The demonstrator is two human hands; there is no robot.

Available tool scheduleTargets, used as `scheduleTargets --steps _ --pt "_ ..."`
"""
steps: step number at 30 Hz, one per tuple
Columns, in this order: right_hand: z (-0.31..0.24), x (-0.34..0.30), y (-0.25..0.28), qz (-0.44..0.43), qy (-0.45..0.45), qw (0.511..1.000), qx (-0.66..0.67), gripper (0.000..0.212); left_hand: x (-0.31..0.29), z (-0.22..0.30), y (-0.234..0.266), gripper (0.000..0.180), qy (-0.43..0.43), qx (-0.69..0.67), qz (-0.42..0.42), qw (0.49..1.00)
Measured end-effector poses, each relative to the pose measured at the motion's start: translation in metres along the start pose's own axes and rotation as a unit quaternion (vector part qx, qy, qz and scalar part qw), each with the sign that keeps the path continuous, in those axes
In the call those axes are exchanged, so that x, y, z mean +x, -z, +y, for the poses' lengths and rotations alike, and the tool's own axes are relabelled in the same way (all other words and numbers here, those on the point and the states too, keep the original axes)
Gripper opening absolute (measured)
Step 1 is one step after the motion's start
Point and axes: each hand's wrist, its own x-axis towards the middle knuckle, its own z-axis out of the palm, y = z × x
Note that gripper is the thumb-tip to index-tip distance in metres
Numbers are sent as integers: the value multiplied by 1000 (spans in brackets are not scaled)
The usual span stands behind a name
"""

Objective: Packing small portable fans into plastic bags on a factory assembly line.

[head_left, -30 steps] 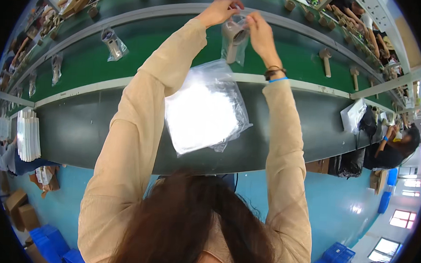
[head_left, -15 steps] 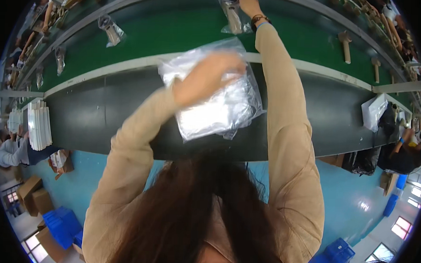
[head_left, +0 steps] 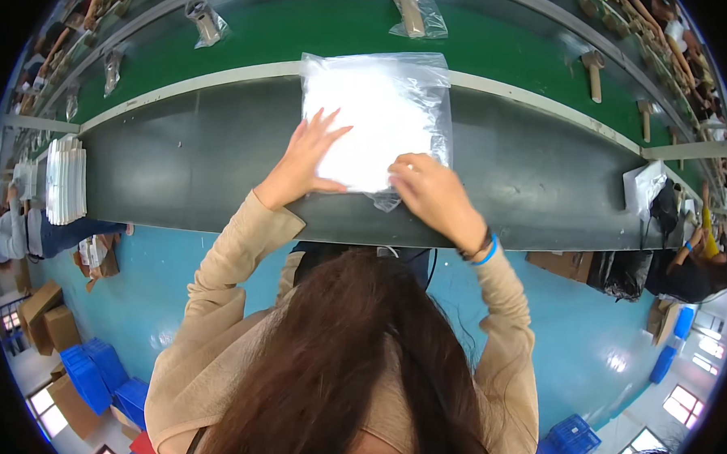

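Flat on the dark worktop lies a stack of clear plastic bags [head_left: 376, 122], glaring white in the middle. My left hand [head_left: 301, 163] rests on its left side with the fingers spread. At the stack's lower right edge my right hand [head_left: 434, 193] has its fingers curled in, seemingly pinching a plastic bag. Beyond the stack, on the green belt, is a bagged hammer-shaped device [head_left: 410, 14] with a beige handle; no hand touches it.
Another bagged device [head_left: 205, 24] lies farther left on the belt [head_left: 307, 30]. Two unbagged ones, including a beige device [head_left: 593, 76], lie right. White strips [head_left: 65, 180] stand at the worktop's left end, a white bag [head_left: 645, 191] at its right. Other people sit along both sides.
My right hand has left the bagged device on the belt and come back to the stack's near edge. My left hand has settled with spread fingers, and the stack lies straighter.
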Motion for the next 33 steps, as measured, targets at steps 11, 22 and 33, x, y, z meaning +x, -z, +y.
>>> scheduleTargets --steps 11,22,33 --pt "-5 23 -57 61 -16 991 -117 56 15 -32 -15 28 265 -289 168 904" --pt "20 3 -45 153 -90 983 -39 42 39 -4 12 23 232 -236 257 908" --pt "38 -48 2 350 -107 927 76 25 42 61 -28 20 -127 -15 61 990"
